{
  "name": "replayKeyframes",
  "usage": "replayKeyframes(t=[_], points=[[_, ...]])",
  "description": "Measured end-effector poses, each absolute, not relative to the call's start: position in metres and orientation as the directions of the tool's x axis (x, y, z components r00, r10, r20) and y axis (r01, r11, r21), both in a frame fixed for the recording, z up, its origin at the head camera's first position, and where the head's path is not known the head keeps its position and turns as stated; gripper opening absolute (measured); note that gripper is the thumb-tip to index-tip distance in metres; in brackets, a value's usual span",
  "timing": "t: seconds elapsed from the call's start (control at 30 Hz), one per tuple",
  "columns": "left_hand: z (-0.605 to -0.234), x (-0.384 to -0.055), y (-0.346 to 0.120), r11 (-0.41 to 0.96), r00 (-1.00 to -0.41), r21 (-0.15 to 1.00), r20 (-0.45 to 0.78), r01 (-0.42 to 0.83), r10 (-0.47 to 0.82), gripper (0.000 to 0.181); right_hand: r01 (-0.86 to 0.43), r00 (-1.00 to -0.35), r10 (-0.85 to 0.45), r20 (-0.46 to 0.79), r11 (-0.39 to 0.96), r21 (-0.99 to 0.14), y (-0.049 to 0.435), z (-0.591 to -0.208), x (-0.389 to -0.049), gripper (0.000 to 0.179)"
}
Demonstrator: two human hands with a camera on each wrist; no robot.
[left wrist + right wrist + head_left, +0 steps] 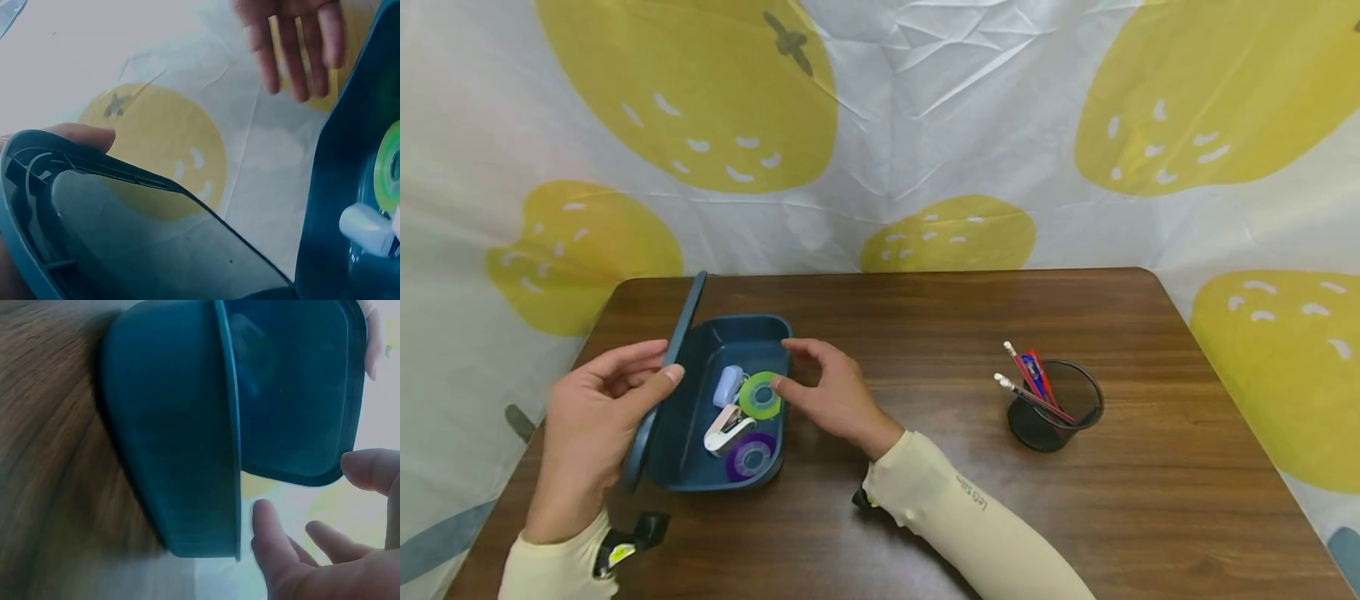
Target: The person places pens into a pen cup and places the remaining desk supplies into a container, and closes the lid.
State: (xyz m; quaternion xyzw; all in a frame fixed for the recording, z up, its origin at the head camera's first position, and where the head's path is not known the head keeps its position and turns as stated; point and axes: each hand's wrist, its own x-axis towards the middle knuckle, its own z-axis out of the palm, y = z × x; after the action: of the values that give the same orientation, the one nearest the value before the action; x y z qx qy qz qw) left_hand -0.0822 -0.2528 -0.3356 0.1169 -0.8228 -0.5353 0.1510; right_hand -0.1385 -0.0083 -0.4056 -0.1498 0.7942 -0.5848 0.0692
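Observation:
A deep teal plastic box point(681, 454) stands uncovered on the left of the table. My left hand point(587, 417) grips its matching lid point(688, 310) by the edge, thumb on one face, holding it on edge along the box's left side. Over the right rim hovers my right hand point(831, 387), fingers spread and slightly bent, nothing held. Inside the box lie a green tape roll point(760, 397), a purple tape roll point(750, 457), a small white stapler-like item point(727, 432) and a light-blue small case point(728, 387). In the right wrist view, right fingers point(272, 531) appear beside the rim.
A black mesh pen cup point(1037, 429) on the right side leans tilted, with pencils point(1026, 392) and a blue-and-red pen point(1036, 371) in it. The wooden table point(925, 333) ends at a white curtain point(887, 125) with yellow fruit shapes.

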Motion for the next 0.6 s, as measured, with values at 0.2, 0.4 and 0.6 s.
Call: replayKeyframes(t=[0.2, 0.4, 0.6], points=[[-0.337, -0.084, -0.235, 0.413, -0.943, 0.91, 0.122, -0.018, -0.309, 0.043, -0.16, -0.928, -0.363, 0.086, 0.18, -0.971, -0.012, -0.395, -0.138, 0.051], [-0.341, -0.085, -0.223, 0.434, -0.957, 0.901, 0.131, 0.007, -0.258, 0.044, -0.108, -0.899, -0.429, 0.087, 0.026, -0.994, -0.023, -0.383, -0.136, 0.047], [-0.345, -0.085, -0.214, 0.458, -0.969, 0.889, 0.138, 0.03, -0.205, 0.047, 0.003, -0.883, -0.467, 0.039, -0.09, -0.996, -0.038, -0.378, -0.136, 0.042]])
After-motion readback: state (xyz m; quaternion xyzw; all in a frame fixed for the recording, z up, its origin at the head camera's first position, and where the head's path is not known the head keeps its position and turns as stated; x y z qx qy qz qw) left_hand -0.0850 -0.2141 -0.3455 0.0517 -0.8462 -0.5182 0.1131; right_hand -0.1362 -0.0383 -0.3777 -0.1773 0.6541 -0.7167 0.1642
